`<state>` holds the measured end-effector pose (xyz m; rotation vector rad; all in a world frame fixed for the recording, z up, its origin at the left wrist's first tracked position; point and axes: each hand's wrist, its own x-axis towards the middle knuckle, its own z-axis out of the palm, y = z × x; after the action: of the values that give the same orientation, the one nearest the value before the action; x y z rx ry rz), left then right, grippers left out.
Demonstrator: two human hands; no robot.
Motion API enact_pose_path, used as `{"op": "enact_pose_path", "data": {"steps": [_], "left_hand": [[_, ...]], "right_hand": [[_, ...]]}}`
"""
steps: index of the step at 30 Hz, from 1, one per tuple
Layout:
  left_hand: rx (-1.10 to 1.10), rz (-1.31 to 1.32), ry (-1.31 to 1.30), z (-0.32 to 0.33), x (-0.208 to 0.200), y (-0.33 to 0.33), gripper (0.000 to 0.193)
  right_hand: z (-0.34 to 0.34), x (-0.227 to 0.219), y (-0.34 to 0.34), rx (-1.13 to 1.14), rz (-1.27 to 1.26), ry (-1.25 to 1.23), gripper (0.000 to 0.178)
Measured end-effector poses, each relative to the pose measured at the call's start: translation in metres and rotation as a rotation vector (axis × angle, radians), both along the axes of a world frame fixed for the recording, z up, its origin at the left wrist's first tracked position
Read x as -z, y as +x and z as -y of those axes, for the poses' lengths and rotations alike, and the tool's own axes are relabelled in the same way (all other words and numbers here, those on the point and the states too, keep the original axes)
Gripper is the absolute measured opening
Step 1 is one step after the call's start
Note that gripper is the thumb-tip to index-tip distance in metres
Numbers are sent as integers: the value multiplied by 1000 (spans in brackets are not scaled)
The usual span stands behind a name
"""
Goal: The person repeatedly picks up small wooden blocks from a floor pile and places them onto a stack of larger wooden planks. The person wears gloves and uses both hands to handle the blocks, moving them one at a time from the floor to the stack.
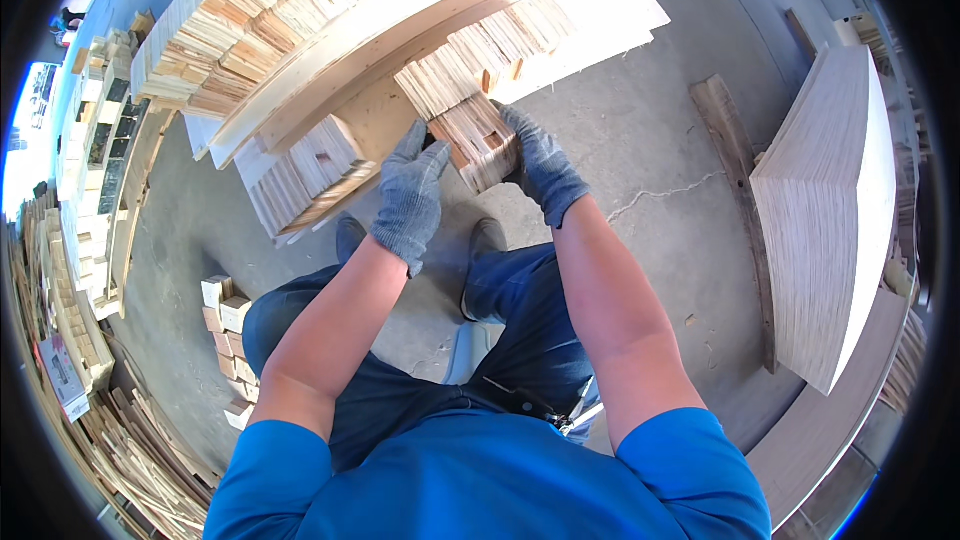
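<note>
A block-like stack of thin wooden slats (474, 140) sits between my hands, at the near end of a row of similar slats (450, 75). My left hand (410, 190), in a grey knitted glove, presses its fingers against the stack's left side. On the opposite side, my right hand (545, 165) in a matching glove grips the right edge, some fingertips hidden behind the wood. Left of my left hand is another stack of wooden slats (315, 165), lower and tilted in view.
Long boards (360, 50) and a large pile of wood pieces (250, 35) lie ahead. To the right stands a tall stack of pale sheets (820, 200) beside a wooden beam (740, 210). Small blocks (232, 330) are piled near my left knee. Thin strips (140, 460) lie far left.
</note>
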<state>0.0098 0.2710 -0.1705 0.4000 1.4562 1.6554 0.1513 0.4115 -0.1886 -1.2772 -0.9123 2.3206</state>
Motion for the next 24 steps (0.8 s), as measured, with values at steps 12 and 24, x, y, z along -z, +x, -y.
{"op": "enact_pose_path", "data": {"steps": [12, 24], "left_hand": [[92, -211, -34, 1, 7, -3, 43], [-29, 231, 26, -2, -25, 11, 45]], "right_hand": [[-7, 20, 5, -115, -51, 157, 71], [-9, -2, 4, -115, 3, 3, 70]]}}
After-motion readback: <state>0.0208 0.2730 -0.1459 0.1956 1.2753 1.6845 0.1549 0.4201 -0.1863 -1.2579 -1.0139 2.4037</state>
